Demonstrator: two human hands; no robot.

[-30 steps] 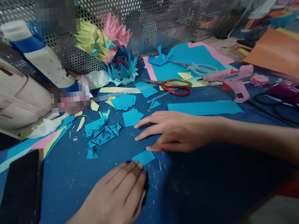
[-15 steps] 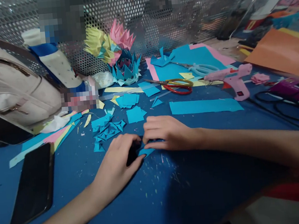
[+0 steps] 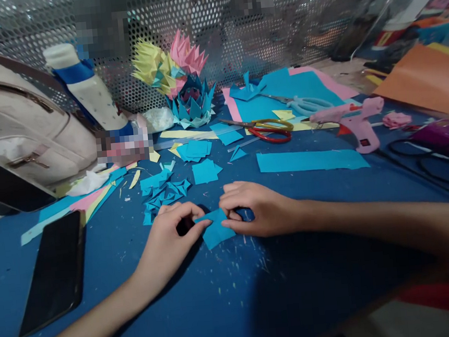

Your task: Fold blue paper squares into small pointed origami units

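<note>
A small blue paper piece (image 3: pixel 217 230) is pinched between both hands over the blue table. My left hand (image 3: pixel 177 227) grips its left edge between thumb and fingers. At its right edge, the thumb and curled fingers of my right hand (image 3: pixel 253 209) close on the same paper. Just beyond my left hand lies a pile of small folded blue pieces (image 3: pixel 166 192). Blue paper squares (image 3: pixel 206 171) lie past the held piece, with a long blue strip (image 3: pixel 312 161) further right.
A dark phone (image 3: pixel 53 272) lies at the left, near a pale bag (image 3: pixel 20 123) and a bottle (image 3: pixel 88 91). Paper flowers (image 3: pixel 190 100), scissors (image 3: pixel 270 130) and a pink glue gun (image 3: pixel 356 120) with a black cable are at the back. Orange paper (image 3: pixel 429 82) lies far right.
The held blue paper shows more of its surface, where before it was mostly covered by my fingers. My right hand has shifted slightly down, and the whole view has moved a little.
</note>
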